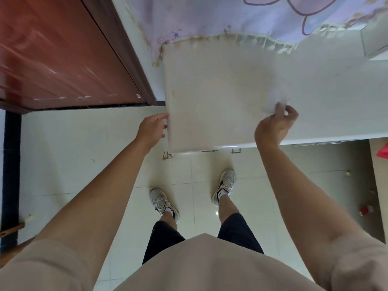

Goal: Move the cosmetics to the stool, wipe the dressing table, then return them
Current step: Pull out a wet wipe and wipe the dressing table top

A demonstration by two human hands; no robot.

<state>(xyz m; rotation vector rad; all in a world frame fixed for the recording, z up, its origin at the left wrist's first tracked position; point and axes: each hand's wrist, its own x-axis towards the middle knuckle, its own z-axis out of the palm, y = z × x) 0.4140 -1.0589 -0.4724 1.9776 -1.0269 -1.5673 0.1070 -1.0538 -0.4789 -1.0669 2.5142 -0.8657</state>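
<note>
Nearest to the camera is the beige shirt (210, 265) of the person, with dark shorts (161, 238) and pale sports shoes (163, 203) below it on the tiled floor (63, 154).

The left hand (152, 128) lies with fairly straight fingers against the left edge of the surface (210, 91), close to the front left corner; its grip is open and holds nothing. The right hand (275, 124) is over the front edge, and its grip is closed in a pinch on a white tissue (273, 100) that touches the surface (the tissue is blurred, so its shape I cannot tell).

This looks like the wiping step. To do it well, I think the tissue should be spread flatter under the fingers, because a pinched corner cleans only a thin line. Then overlapping strokes from the back edge to the front edge, and care for the yellowish marks near the back left corner. The left hand can steady the surface at its edge.

No cosmetics and no stool are in view, so probably the cosmetics are already on the stool, outside the picture.

A lilac curtain (210, 15) with cartoon print hangs over the back edge. A red-brown door (63, 49) stands at the left. Metal handles (236, 151) show under the front edge, and a small red and white thing (365, 210) lies on the floor at the right.
</note>
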